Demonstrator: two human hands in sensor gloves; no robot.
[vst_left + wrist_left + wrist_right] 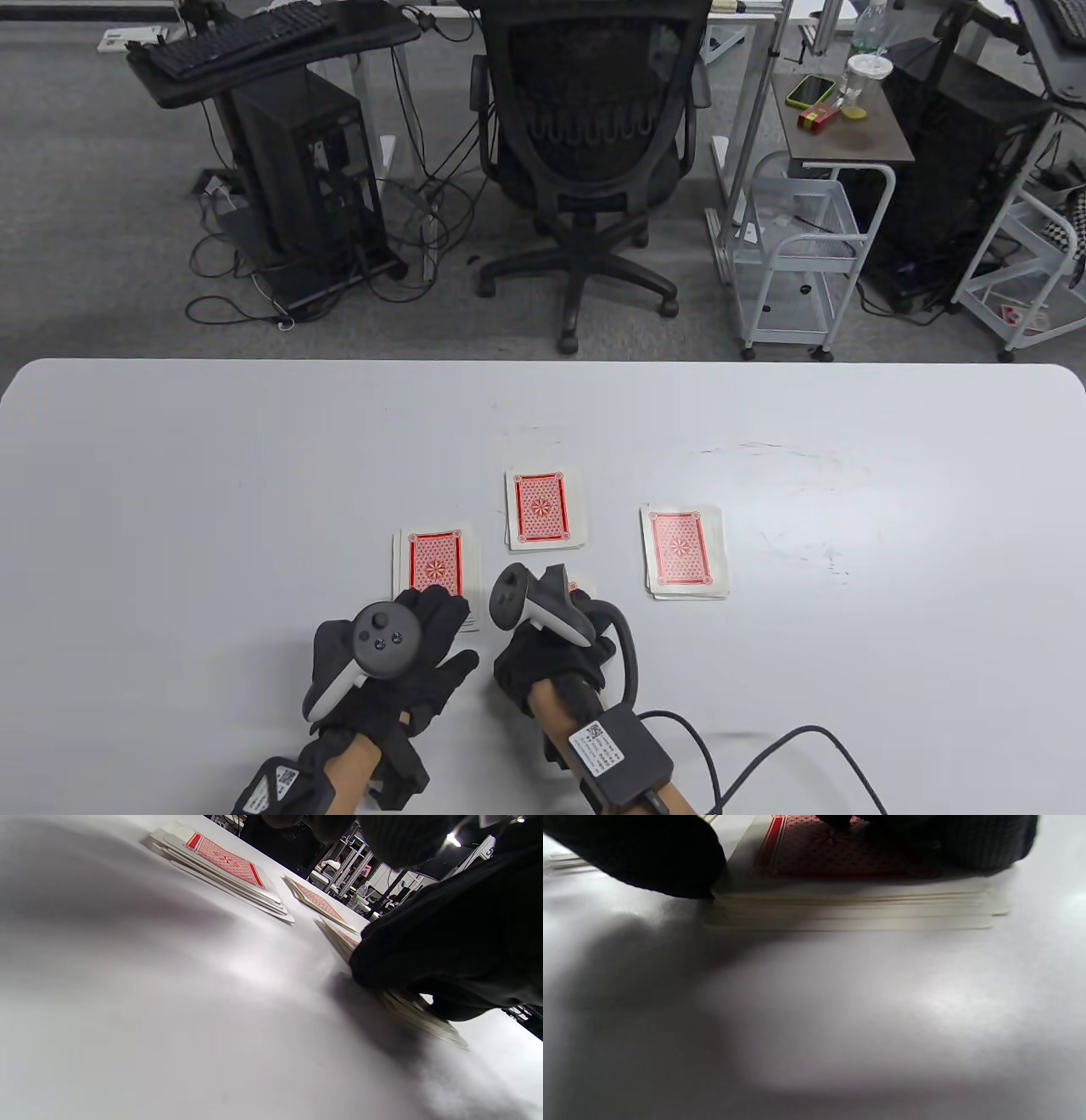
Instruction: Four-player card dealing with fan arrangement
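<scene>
On the white table (212,475), the left hand (382,671) lies palm down with its fingers spread, fingertips resting on the near end of the left card stack (434,564), red backs up; it presses rather than grips. Just to its right, the right hand (551,649) covers a fourth pile (852,906), a thick squared stack seen edge-on in the right wrist view, with gloved fingers (984,844) on its top card and the thumb (649,857) against its left end; whether the hand clasps the pile or only rests on it cannot be told. Beyond the two hands sits the middle card stack (545,508), slightly askew. Farther right, apart from the others, lies the right card stack (685,551), its cards loosely offset.
</scene>
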